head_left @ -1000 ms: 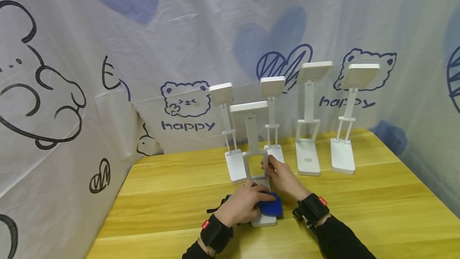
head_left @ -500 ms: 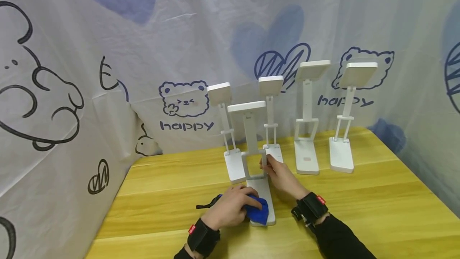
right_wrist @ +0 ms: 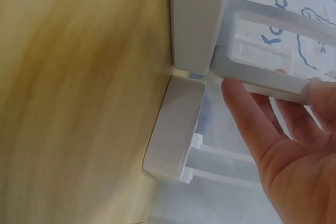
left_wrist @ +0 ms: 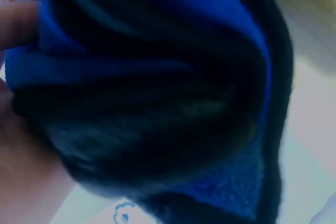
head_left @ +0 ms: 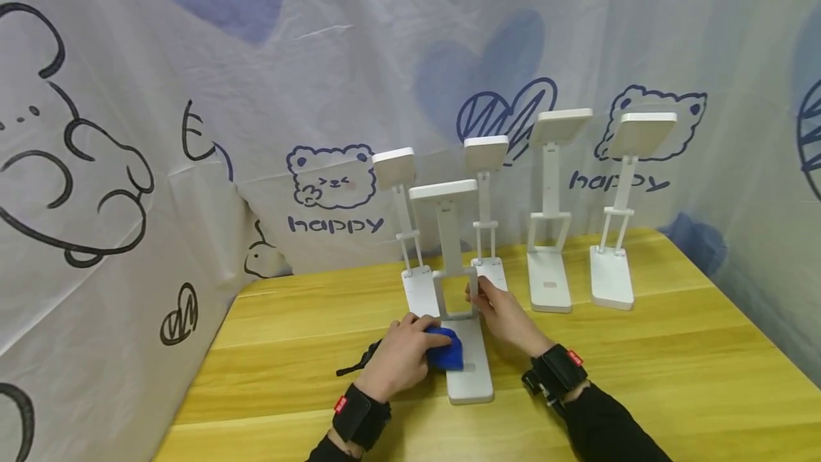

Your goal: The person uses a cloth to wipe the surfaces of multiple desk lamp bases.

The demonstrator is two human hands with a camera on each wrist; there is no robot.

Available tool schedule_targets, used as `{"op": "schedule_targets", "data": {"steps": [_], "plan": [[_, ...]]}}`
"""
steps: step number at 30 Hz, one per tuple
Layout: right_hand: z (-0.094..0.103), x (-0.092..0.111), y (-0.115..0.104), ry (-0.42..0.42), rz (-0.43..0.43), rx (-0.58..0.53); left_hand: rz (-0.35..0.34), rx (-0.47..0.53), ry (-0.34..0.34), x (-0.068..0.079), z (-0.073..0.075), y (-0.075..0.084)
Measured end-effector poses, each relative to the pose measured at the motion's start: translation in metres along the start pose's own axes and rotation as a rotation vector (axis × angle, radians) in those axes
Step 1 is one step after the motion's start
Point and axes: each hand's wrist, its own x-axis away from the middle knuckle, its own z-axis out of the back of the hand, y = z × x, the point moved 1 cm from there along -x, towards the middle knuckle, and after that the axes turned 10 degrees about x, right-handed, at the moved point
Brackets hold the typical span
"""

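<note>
A white desk lamp (head_left: 470, 383) stands upright at the front of the group, its panel-shaped head tilted over the base. My left hand (head_left: 399, 356) grips a bunched blue cloth (head_left: 449, 353) against the left part of that base. In the left wrist view the cloth (left_wrist: 226, 187) fills most of the picture, folded and dark-edged, with some fingers at the left side. My right hand (head_left: 507, 318) pinches the right bar of the lamp's lower frame. The right wrist view shows thumb and fingers on that white frame (right_wrist: 252, 74), just above the base.
Behind stand several similar white lamps, among them a left one (head_left: 420, 291), a middle one (head_left: 485, 155) and a far right one (head_left: 611, 276). A black strap (head_left: 359, 362) trails left of the cloth. A printed curtain (head_left: 333, 91) backs the wooden table (head_left: 301, 348).
My left hand has slid the blue cloth from across the base to its left side, first toward me, then back up toward the frame. The right hand keeps its hold; the lamp stays in place.
</note>
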Motion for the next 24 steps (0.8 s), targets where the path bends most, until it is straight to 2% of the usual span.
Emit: {"op": "schedule_targets", "data": {"steps": [9,14,19,24], "plan": [[0.001,0.002,0.000,-0.007,0.003,-0.010,0.016,-0.066,0.093,-0.011,-0.015,0.004],[0.001,0.001,-0.001,-0.030,-0.026,-0.023,0.042,-0.118,0.097,-0.020,-0.018,0.008],[0.001,0.001,-0.001,-0.034,-0.045,-0.017,0.014,-0.159,0.094,-0.029,-0.020,0.015],[0.001,0.001,-0.001,-0.016,-0.042,-0.001,-0.035,-0.150,0.103,-0.035,-0.020,0.022]]}}
